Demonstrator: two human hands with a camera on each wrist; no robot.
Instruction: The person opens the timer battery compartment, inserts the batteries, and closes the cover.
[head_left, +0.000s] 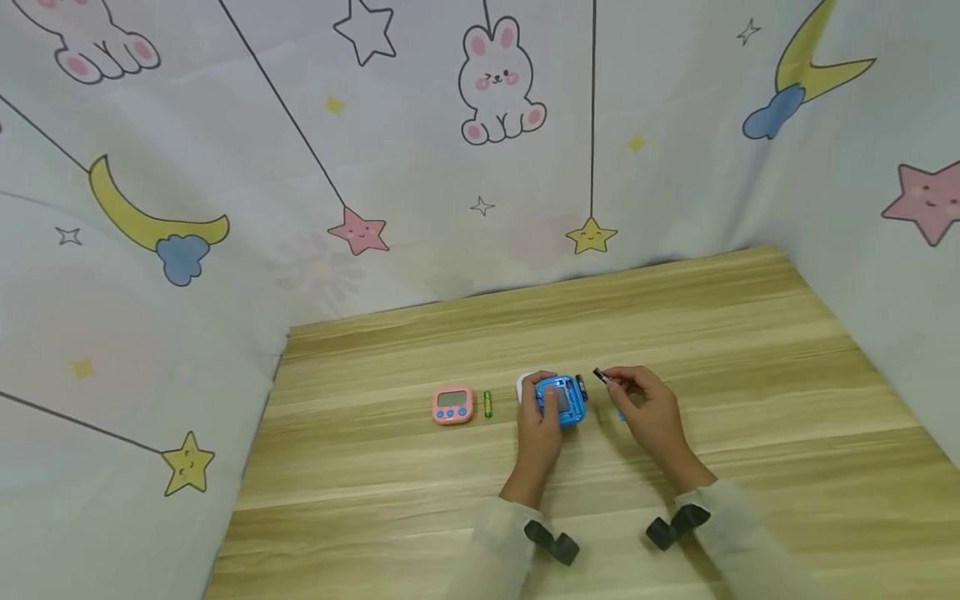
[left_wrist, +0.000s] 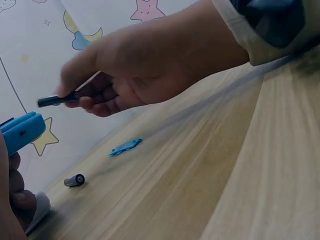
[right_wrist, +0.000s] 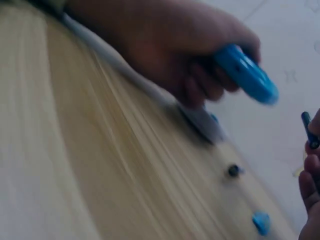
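Observation:
My left hand (head_left: 538,429) grips a blue electronic timer-like device (head_left: 573,408), its back turned up with an open compartment, held above the table. To its right, my right hand (head_left: 651,417) pinches a small dark battery (head_left: 599,375) between thumb and fingers, apart from the device. Another dark battery (left_wrist: 74,181) lies on the table. A small blue battery cover (left_wrist: 126,147) lies below the right hand, mostly hidden by it in the head view. Under the left hand is a white object (right_wrist: 202,122), largely covered.
Left of the hands lie a pink timer (head_left: 452,405) with a grey screen and blue buttons, and a green battery (head_left: 487,404). The wood-grain table (head_left: 360,500) is bordered by printed fabric walls (head_left: 420,167) at the back and sides.

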